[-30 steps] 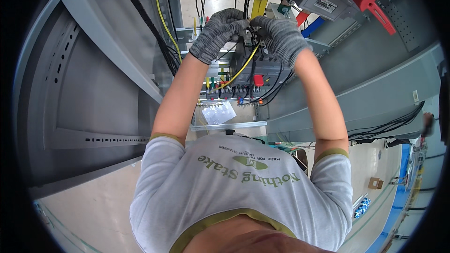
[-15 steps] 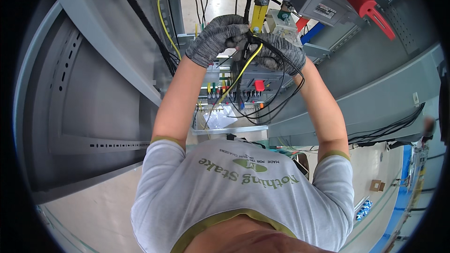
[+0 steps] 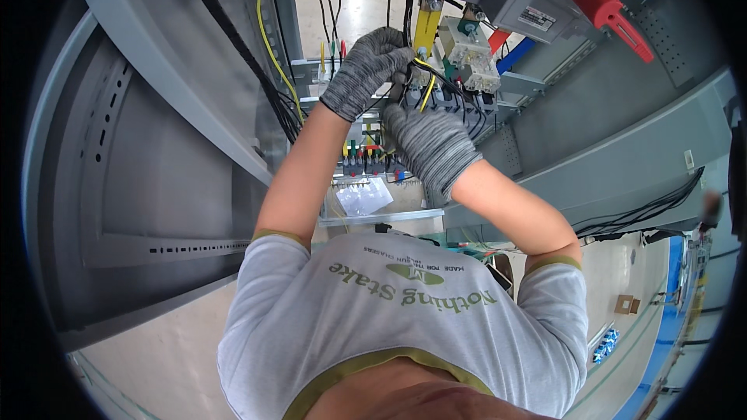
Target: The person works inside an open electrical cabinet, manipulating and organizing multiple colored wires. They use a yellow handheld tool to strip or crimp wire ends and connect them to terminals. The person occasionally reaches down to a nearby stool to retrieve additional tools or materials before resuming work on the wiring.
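Observation:
My left hand (image 3: 367,71), in a grey knit glove, is closed around a black wire bundle (image 3: 408,12) that comes down from the top of the metal cabinet. Just below and to the right is my gloved right hand (image 3: 432,144), back of the hand toward me. Its fingers are bent inward near the lower part of the bundle, and what they grip is hidden. Out of the bundle beside my left fingertips come a yellow-green wire (image 3: 427,93) and several loose black wires (image 3: 457,87), bending right and down behind my right hand.
A yellow busbar (image 3: 427,27) and a clear-covered component (image 3: 475,70) stand right of my hands. A red handle (image 3: 599,0) juts out at upper right. Below are terminal blocks (image 3: 366,162) and a plastic bag (image 3: 364,197). The cabinet's metal frame (image 3: 171,62) rises at left.
My right hand has moved down and left from the wires beside the busbar, uncovering the clear-covered component. My left hand stays at the bundle, slightly shifted. The loose black loops now hang mostly behind my right hand.

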Action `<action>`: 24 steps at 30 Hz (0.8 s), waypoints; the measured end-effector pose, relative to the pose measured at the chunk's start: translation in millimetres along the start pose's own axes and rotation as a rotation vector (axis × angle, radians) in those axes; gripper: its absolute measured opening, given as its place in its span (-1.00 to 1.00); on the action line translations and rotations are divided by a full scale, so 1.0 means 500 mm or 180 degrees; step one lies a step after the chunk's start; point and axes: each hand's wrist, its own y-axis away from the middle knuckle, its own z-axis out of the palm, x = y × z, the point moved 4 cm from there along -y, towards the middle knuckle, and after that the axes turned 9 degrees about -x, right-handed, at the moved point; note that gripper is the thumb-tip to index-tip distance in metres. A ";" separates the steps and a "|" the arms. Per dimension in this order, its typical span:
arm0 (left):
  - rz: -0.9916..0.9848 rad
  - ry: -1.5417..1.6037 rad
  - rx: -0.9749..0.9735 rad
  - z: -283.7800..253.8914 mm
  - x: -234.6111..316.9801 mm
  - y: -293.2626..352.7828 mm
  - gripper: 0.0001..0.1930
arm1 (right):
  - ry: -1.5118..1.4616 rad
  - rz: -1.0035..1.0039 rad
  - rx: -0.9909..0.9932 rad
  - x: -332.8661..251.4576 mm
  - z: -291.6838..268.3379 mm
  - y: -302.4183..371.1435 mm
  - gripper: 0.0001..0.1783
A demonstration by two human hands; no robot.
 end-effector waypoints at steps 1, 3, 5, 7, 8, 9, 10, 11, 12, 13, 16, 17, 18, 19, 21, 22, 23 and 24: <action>0.0033 0.0238 0.0006 0.001 -0.003 0.003 -0.76 | -0.0043 0.0011 -0.0153 0.001 -0.003 0.003 -0.78; 0.0088 0.0228 0.0070 -0.001 0.001 0.007 -0.77 | -0.0523 -0.0016 0.0576 0.044 -0.019 0.003 -0.77; 0.0167 0.0295 0.0155 -0.005 -0.004 0.015 -0.76 | -0.0002 0.0102 0.1853 0.094 -0.074 -0.003 -0.76; 0.0098 0.0308 0.0159 0.004 -0.002 0.008 -0.78 | 0.0069 0.0115 0.1730 0.104 -0.044 -0.026 -0.73; 0.0080 0.0307 0.0146 0.007 -0.002 0.003 -0.79 | 0.0109 0.0137 0.1671 0.108 -0.031 -0.032 -0.71; 0.0064 0.0293 0.0189 0.001 -0.005 0.005 -0.80 | 0.0156 0.0196 0.1601 0.107 -0.024 -0.040 -0.71; 0.0066 0.0230 0.0227 -0.004 -0.011 0.005 -0.81 | 0.0205 0.0257 0.1530 0.107 -0.018 -0.048 -0.70; 0.0098 0.0240 0.0203 -0.005 -0.010 0.002 -0.81 | 0.0255 0.0321 0.1459 0.106 -0.016 -0.054 -0.69; 0.0117 0.0254 0.0191 -0.006 -0.011 0.003 -0.81 | 0.0328 0.0416 0.1252 0.100 -0.018 -0.059 -0.69; 0.0136 0.0269 0.0176 -0.008 -0.011 0.004 -0.81 | 0.0247 0.0368 0.1141 0.101 -0.021 -0.064 -0.69; 0.0037 0.0085 0.0152 -0.009 0.000 0.006 -0.80 | 0.0100 0.0320 0.0942 0.115 -0.026 -0.077 -0.71; 0.0023 -0.0008 0.0142 -0.009 0.002 0.005 -0.80 | 0.0203 0.0276 0.0963 0.118 -0.029 -0.079 -0.70; 0.0010 -0.0063 0.0140 -0.011 0.003 -0.002 -0.79 | 0.0306 0.0227 0.0985 0.122 -0.032 -0.080 -0.70; 0.0031 0.0105 0.0253 -0.014 0.005 -0.009 -0.79 | 0.0408 0.0180 0.1006 0.123 -0.034 -0.083 -0.70; 0.0073 0.0439 0.0484 -0.023 0.012 -0.027 -0.79 | 0.0528 0.0232 0.0782 0.128 -0.028 -0.097 -0.68; 0.0252 0.0065 0.0423 -0.036 0.010 -0.043 -0.79 | 0.0603 0.0229 0.0773 0.129 -0.022 -0.104 -0.68; 0.0234 -0.0114 0.0462 -0.042 0.010 -0.054 -0.80 | 0.0678 0.0226 0.0766 0.129 -0.018 -0.109 -0.67; 0.0206 -0.0283 0.0484 -0.044 0.008 -0.064 -0.80 | 0.0719 0.0248 0.0798 0.127 -0.015 -0.111 -0.67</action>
